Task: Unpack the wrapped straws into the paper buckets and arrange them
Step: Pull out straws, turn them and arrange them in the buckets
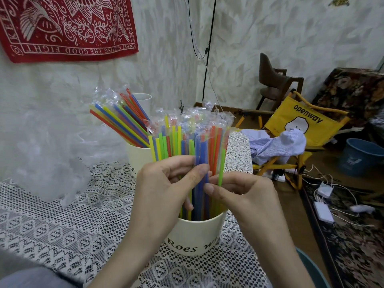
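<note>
Straws stood upright in the near bucket, pinched from both sides at mid-length.

At the left, on the lace tablecloth, a crumpled clear plastic bag is seen, and behind it the far paper bucket holds wrapped straws fanned and tilted leftward. In the middle, the near paper bucket is packed with a bundle of straws whose long axes run nearly vertical, the clear wrapper tips projecting above. The left hand is curled about the bundle's left flank, thumb pressed to the blue straws; these same straws are pinched from the right by the right hand, thumb against forefinger. The blue straws lie directly between the two grips, equally near both, so any lift or shift would be made along the vertical axis.
</note>
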